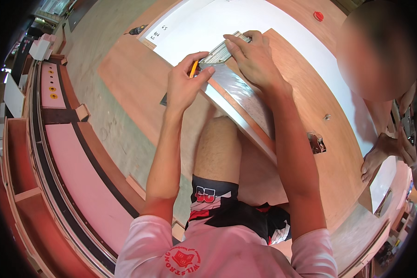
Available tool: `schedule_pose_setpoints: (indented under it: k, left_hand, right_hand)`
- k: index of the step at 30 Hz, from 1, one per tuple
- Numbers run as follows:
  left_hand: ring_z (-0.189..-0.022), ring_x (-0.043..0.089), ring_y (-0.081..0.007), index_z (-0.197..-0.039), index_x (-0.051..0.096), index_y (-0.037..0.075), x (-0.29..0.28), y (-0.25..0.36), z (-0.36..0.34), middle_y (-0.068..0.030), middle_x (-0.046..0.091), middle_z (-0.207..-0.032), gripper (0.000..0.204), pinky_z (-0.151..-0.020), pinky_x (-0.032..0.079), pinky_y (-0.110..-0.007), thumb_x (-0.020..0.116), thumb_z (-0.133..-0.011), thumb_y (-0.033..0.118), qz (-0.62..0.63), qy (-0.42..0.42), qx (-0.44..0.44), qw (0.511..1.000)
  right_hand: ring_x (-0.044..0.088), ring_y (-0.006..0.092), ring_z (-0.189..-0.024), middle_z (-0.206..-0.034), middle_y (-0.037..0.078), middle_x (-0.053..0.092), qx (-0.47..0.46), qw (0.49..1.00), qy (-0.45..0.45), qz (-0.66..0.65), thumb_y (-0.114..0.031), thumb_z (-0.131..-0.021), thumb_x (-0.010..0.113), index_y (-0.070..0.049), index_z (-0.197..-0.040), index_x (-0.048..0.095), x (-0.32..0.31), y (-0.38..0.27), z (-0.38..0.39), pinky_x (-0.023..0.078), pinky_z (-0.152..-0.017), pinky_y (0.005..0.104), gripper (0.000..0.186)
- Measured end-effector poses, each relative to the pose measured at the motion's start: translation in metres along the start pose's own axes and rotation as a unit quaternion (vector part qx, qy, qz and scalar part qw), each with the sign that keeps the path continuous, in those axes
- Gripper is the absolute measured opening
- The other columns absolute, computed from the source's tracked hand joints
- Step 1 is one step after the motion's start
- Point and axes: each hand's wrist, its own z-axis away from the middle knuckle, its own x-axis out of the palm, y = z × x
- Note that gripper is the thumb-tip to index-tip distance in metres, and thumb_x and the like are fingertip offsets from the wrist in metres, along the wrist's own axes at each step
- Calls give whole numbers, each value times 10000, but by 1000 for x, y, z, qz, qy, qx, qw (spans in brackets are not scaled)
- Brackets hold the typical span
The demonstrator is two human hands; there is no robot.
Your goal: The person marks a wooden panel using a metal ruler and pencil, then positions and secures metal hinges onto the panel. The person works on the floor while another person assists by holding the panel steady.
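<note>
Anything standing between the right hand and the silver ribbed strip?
Nothing visible: the right hand touches the silver ribbed strip at its far end. The left hand and an orange stick are at the near end.

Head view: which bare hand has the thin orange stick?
The wearer's bare left hand: the thin orange stick shows between thumb and forefinger. The bare right hand shows none.

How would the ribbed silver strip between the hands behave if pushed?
The ribbed silver strip is probably stiff: its ridges look straight, without sagging. Its shiny surface may be slippery. Its straight-edged shape suggests sliding rather than rolling.
</note>
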Motion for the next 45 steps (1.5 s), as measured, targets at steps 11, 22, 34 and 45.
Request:
schedule_pose_setpoints:
  k: [11, 22, 34, 45]
  left_hand:
    - [-932, 702, -154, -1315, 774, 27, 3, -4, 0, -98, 803, -1058, 457, -861, 563, -313, 861, -915, 229, -34, 12, 9, 999]
    - [-925, 702, -157, -1320, 769, 19, 6, -7, -3, -98, 807, -1054, 469, -848, 563, -317, 868, -919, 242, -22, 18, 34, 999]
    - [-972, 728, -175, -1336, 766, 16, 7, -1, -1, -118, 821, -1120, 488, -878, 581, -330, 868, -920, 251, -26, 21, 20, 999]
    - [-864, 672, -130, -1330, 772, 30, 8, -4, -1, -77, 794, -986, 442, -786, 554, -299, 850, -945, 232, -29, 22, 36, 999]
  right_hand:
    - [525, 447, -1421, -1605, 208, 549, -108, 982, 80, 131, -672, -1013, 656, -162, -1455, 726, 24, 18, -2, 398, -1218, 555, 678]
    - [520, 429, -1461, -1624, 200, 538, -91, 985, 63, 135, -659, -1016, 657, -187, -1473, 717, 18, 13, -2, 387, -1236, 552, 660]
    - [517, 458, -1462, -1637, 214, 528, -110, 982, 62, 138, -756, -937, 699, -216, -1487, 712, 18, 20, -3, 377, -1243, 578, 771]
    - [487, 473, -1460, -1681, 137, 502, -120, 984, 21, 127, -833, -681, 846, -243, -1493, 703, 9, 14, 3, 389, -1238, 607, 1014]
